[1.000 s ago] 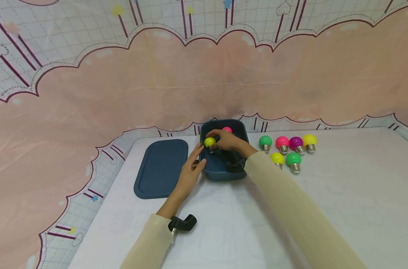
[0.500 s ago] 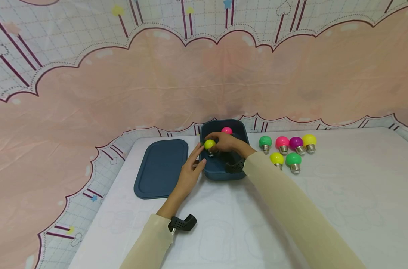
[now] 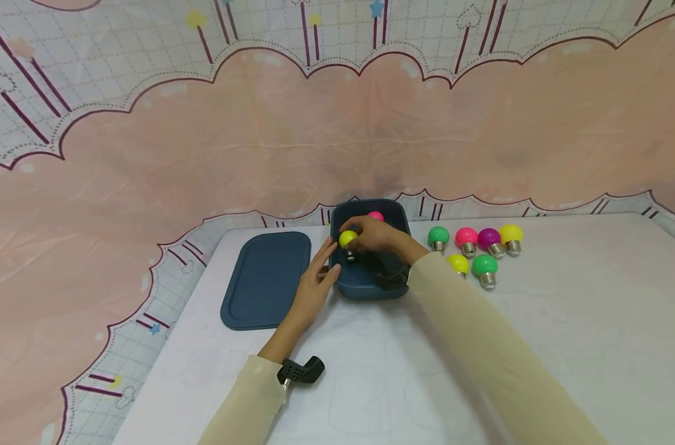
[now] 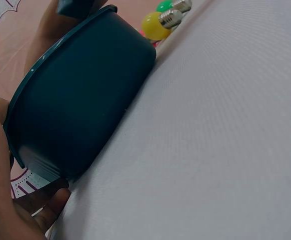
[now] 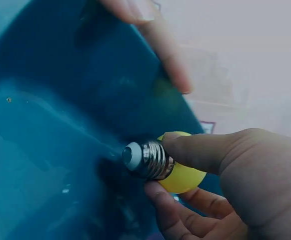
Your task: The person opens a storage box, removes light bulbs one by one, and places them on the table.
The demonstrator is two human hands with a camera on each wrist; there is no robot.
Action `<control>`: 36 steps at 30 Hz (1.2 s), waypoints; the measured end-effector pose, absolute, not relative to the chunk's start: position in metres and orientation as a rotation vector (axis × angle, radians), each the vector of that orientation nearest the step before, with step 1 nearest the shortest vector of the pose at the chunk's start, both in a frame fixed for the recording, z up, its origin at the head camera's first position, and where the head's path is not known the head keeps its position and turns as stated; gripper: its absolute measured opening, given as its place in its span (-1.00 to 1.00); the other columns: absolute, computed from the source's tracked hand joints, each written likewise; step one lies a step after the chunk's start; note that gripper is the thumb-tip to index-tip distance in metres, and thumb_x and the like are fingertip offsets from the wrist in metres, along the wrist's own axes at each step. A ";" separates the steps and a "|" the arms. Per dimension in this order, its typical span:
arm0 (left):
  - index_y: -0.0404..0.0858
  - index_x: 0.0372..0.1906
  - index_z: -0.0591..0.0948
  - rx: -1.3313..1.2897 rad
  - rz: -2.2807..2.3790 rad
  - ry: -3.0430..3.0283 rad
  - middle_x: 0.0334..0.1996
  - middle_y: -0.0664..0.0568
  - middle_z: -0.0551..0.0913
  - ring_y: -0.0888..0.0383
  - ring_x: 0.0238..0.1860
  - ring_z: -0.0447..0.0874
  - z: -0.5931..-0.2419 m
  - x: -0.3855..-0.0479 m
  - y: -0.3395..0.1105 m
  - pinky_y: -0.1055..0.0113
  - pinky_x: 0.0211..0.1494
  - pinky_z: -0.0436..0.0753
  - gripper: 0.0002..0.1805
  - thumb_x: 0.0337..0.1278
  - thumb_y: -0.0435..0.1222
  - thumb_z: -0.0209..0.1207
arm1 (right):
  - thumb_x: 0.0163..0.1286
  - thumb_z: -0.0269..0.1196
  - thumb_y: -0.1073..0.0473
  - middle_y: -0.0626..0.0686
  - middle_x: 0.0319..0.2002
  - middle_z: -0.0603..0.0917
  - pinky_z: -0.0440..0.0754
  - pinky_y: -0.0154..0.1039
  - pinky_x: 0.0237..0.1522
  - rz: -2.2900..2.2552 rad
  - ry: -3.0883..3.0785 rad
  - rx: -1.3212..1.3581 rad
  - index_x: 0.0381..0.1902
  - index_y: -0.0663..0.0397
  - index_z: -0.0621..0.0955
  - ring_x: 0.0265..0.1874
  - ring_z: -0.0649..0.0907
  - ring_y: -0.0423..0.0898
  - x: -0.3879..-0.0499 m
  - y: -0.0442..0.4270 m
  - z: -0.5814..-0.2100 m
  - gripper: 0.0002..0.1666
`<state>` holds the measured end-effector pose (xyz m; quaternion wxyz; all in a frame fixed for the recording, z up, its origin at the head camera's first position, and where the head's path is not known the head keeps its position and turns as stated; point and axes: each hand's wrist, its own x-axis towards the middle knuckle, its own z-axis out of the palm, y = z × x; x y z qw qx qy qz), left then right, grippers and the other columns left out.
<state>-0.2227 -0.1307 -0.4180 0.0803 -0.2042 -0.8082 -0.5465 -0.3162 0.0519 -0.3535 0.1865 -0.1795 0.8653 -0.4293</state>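
Observation:
My right hand [image 3: 375, 233] reaches over a dark blue plastic box [image 3: 371, 292] and pinches a yellow light bulb [image 3: 347, 239] between thumb and fingers. In the right wrist view the bulb's silver screw base [image 5: 154, 159] points into the box, and the yellow globe lies against my palm side. A pink light bulb [image 3: 376, 216] sits at the back of the box, partly behind my right hand. Against the box's left wall my left hand [image 3: 313, 285] rests with extended fingers, the thumb apart from them. The left wrist view shows the box's outer wall [image 4: 80, 95] beside that hand.
A flat dark blue lid [image 3: 266, 281] lies left of the box on the white table [image 3: 371, 383]. Right of the box are several loose bulbs: green [image 3: 439, 235], pink [image 3: 466, 237], purple [image 3: 489, 238] and yellow [image 3: 511, 233], with another yellow one [image 3: 458, 264] and green one [image 3: 485, 265] nearer.
The yellow bulb in my right hand has tilted slightly, and more of its screw base shows beneath the globe. My left hand stays at the box wall.

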 end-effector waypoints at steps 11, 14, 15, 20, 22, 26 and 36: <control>-0.18 0.45 0.25 -0.625 -1.623 -2.409 0.48 0.10 0.08 -0.01 0.16 0.45 -0.421 -0.224 -0.131 0.03 0.12 0.48 -0.45 0.43 -0.19 0.00 | 0.29 0.31 0.23 0.19 0.03 0.54 0.61 -0.14 -0.11 -1.262 2.528 -0.607 0.24 0.07 0.49 -0.20 0.61 0.04 -0.303 0.080 -0.320 -0.45; -0.17 0.45 0.25 -0.617 -1.620 -2.410 0.48 0.09 0.08 -0.01 0.19 0.42 -0.420 -0.224 -0.130 0.02 0.14 0.46 -0.45 0.43 -0.22 0.01 | 0.30 0.30 0.24 0.19 0.02 0.54 0.61 -0.15 -0.09 -1.269 2.535 -0.641 0.25 0.11 0.47 -0.16 0.60 0.05 -0.299 0.090 -0.314 -0.44; -0.18 0.45 0.25 -0.619 -1.623 -2.409 0.48 0.08 0.08 -0.02 0.21 0.40 -0.418 -0.223 -0.130 0.00 0.15 0.45 -0.45 0.43 -0.23 0.01 | 0.31 0.29 0.23 0.19 0.02 0.55 0.61 -0.15 -0.09 -1.265 2.543 -0.653 0.26 0.12 0.47 -0.16 0.60 0.05 -0.298 0.093 -0.312 -0.44; -0.36 0.42 0.23 -0.637 -1.643 -2.408 0.47 -0.13 0.07 -0.15 0.21 0.39 -0.398 -0.210 -0.127 -0.07 0.14 0.44 -0.46 0.42 -0.34 0.00 | 0.31 0.30 0.16 0.14 0.02 0.56 0.61 -0.13 -0.08 -1.241 2.597 -0.643 0.26 0.05 0.48 -0.15 0.61 0.04 -0.290 0.107 -0.306 -0.44; -0.41 0.41 0.23 -0.636 -1.641 -2.417 0.46 -0.18 0.07 -0.17 0.16 0.42 -0.389 -0.204 -0.125 -0.05 0.12 0.46 -0.46 0.41 -0.37 0.00 | 0.31 0.31 0.14 0.12 0.02 0.56 0.61 -0.12 -0.09 -1.226 2.622 -0.639 0.24 0.00 0.49 -0.16 0.61 0.03 -0.287 0.112 -0.304 -0.46; -0.43 0.40 0.23 -0.622 -1.633 -2.428 0.46 -0.19 0.08 -0.17 0.10 0.47 -0.384 -0.201 -0.125 -0.01 0.10 0.48 -0.47 0.41 -0.38 0.00 | 0.28 0.33 0.12 0.11 0.02 0.57 0.62 -0.10 -0.10 -1.217 2.657 -0.661 0.19 -0.04 0.52 -0.15 0.61 0.04 -0.278 0.121 -0.300 -0.49; -0.18 0.45 0.25 -0.608 -1.622 -2.420 0.48 0.12 0.08 0.00 0.09 0.50 -0.418 -0.224 -0.131 0.08 0.07 0.52 -0.44 0.43 -0.19 0.01 | 0.27 0.34 0.15 0.06 0.12 0.49 0.63 -0.08 -0.13 -1.236 2.705 -0.633 0.22 -0.15 0.52 -0.16 0.65 0.04 -0.260 0.148 -0.289 -0.46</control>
